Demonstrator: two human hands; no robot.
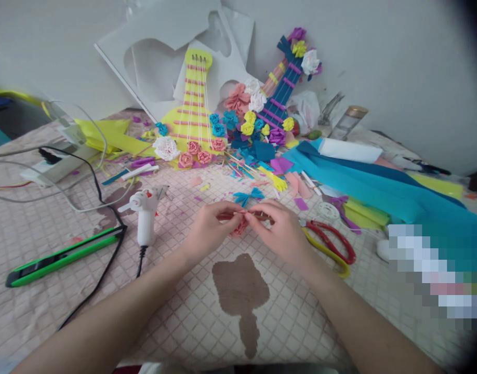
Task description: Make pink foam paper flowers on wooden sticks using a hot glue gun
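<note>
To the right of the white glue gun (146, 221), a pink paper flower (237, 230) is pinched by the fingertips of the left hand (212, 227) and right hand (280, 228); scissors (326, 251) are seen farther right.

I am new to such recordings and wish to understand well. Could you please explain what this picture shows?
No machine is here: a person works with two bare hands. The picture comes from a camera on the person's head, looking forward and down. The left hand and right hand meet at a small pink flower-like piece, partly hidden. On the patterned table cover are a white glue gun, scissors and blue paper. Behind are a yellow guitar shape and a blue guitar shape, with colourful flowers.
</note>
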